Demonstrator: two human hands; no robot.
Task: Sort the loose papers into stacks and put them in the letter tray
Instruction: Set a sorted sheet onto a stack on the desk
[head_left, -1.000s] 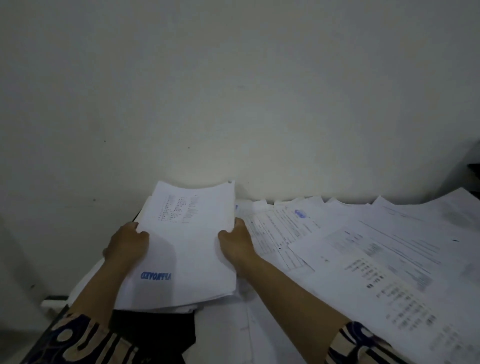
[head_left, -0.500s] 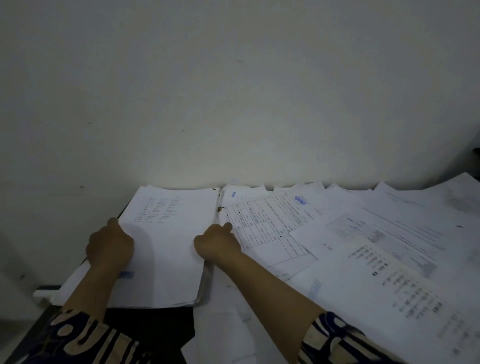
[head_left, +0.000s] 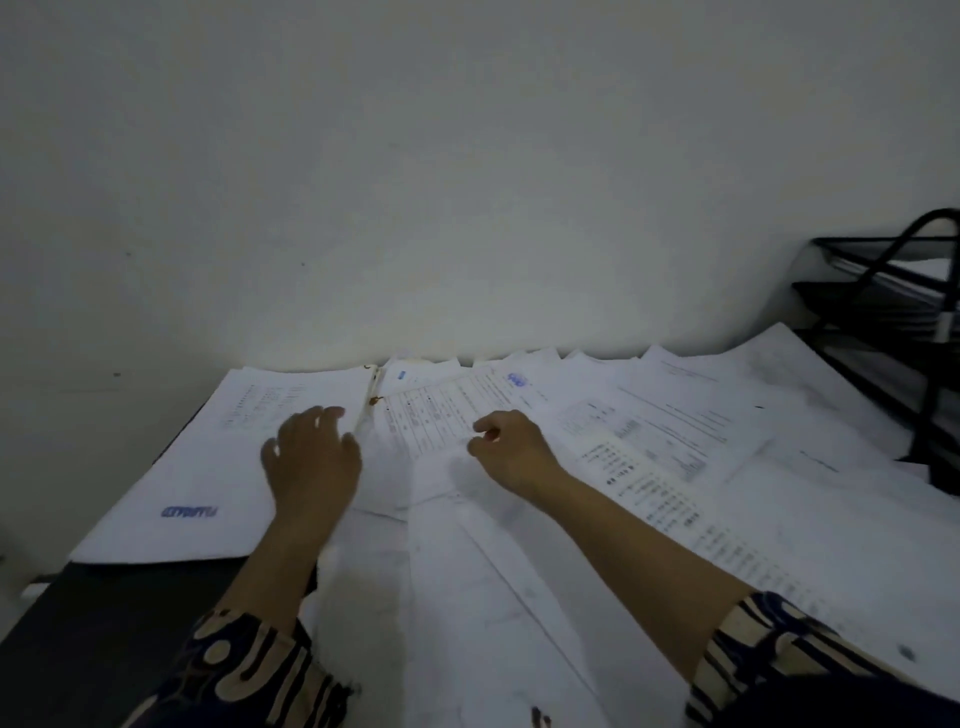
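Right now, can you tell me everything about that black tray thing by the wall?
The letter tray is black, made of what looks like thin wire and mesh, with stacked shelves and a curved bar on top. It stands upright at the far right, close to the wall, cut off by the picture's edge. White sheets already lie on its shelves. Loose papers lie up against its base. Neither hand touches it.

Plain pale wall (head_left: 467, 182), dark tabletop (head_left: 104, 623), patterned sleeves (head_left: 249, 670)

Letter tray (head_left: 883, 291) cut off at the right edge, print on the loose papers (head_left: 649, 457) perhaps too blurred to read.
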